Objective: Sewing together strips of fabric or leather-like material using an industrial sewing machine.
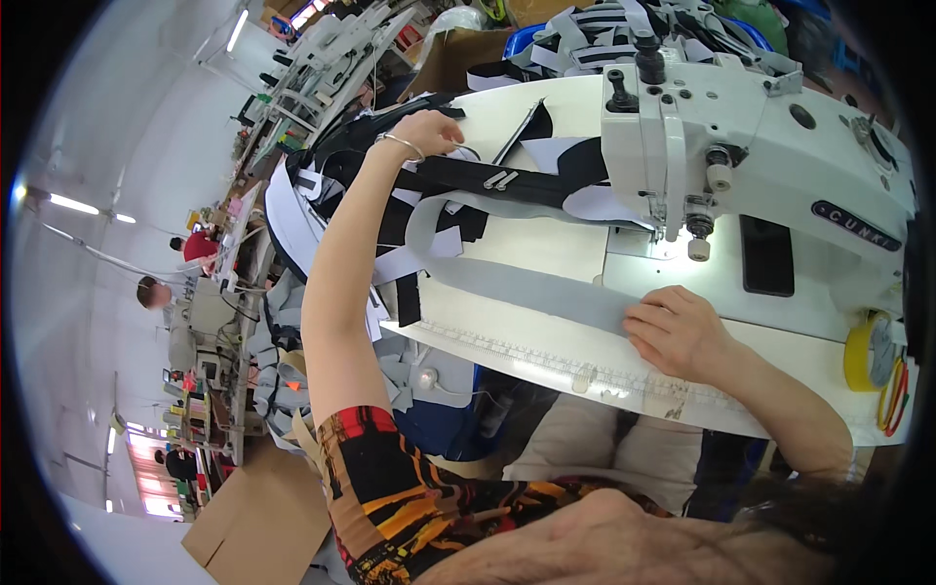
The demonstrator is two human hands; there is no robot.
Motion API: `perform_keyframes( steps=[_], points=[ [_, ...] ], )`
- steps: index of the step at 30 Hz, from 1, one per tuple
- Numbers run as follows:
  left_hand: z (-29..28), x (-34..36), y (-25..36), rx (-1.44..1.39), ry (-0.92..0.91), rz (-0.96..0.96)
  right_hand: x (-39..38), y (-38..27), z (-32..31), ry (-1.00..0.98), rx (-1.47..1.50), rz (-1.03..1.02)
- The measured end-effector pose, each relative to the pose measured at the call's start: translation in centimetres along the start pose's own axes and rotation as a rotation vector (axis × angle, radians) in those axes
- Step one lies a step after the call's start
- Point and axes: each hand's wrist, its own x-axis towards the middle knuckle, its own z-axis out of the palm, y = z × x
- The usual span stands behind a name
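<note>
My right hand [678,331], fingers bent and pressed together, grips the end of a grey fabric strip [526,288] on the sewing table. The strip runs left, loops back and leads toward the needle area of a white sewing machine [751,146]. At the far left of the table is my left hand [429,134], a bracelet on its wrist and its fingers curled down among black fabric pieces; what they hold is hidden. Close by lies a black zipper strip [458,175] with two metal pulls [502,180], reaching toward a white-and-black piece near the machine.
A dark phone [767,255] lies under the machine arm. Yellow tape [860,353] and red-handled scissors [892,398] are at the right edge. A printed ruler [546,361] follows the near edge. Behind, a blue bin [522,39] holds black and white strips; a cardboard sheet [258,517] stands lower left.
</note>
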Motion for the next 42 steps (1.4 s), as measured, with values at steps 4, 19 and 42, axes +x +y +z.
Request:
perform_keyframes(
  steps=[4,19,42],
  points=[
    [2.5,-0.9,-0.3,0.035,-0.011,0.137,0.5,-0.2,0.0,0.007,0.000,-0.022],
    [4.8,-3.0,-0.9,0.287,0.171,0.163,0.3,-0.3,0.6,0.068,-0.064,-0.003],
    [3.7,-19.0,13.5,-1.167,0.271,0.477,0.2,0.0,0.8,0.101,-0.081,0.056]
  ],
)
